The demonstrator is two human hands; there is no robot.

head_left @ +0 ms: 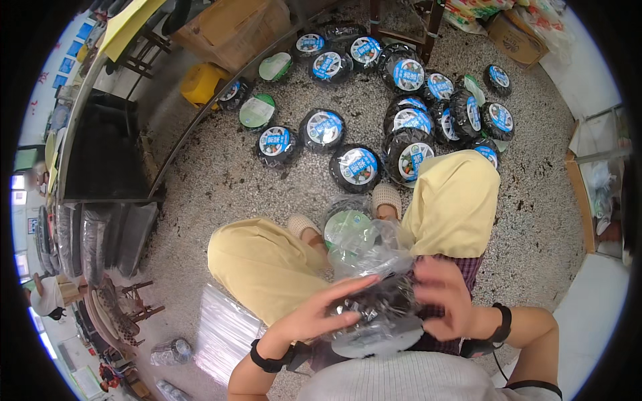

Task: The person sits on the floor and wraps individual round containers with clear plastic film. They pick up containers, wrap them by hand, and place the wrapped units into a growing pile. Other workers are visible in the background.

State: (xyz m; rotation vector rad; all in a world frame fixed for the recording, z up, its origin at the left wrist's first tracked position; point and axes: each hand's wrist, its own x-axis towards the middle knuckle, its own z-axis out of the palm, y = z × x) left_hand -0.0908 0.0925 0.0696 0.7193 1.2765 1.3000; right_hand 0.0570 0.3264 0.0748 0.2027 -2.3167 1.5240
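Note:
In my lap sits a round dark package (386, 301) inside a clear plastic bag (371, 247). The bag's loose, crumpled end sticks up away from me, and a pale disc (381, 342) shows at the package's near side. My left hand (328, 309) holds the package's left side, thumb and fingers apart around it. At its right side is my right hand (445, 297), fingers bent and smeared by motion; whether they grip the plastic is unclear. On the floor between my feet, partly behind the bag, lies another wrapped round package (348, 227) with a green-and-white disc.
Several dark round packages with blue-and-white labels (358, 166) lie on the speckled floor ahead, some stacked at the right (411, 123). A pile of clear plastic bags (224, 334) lies by my left leg. A yellow stool (200, 83) and cardboard box (234, 30) stand far left.

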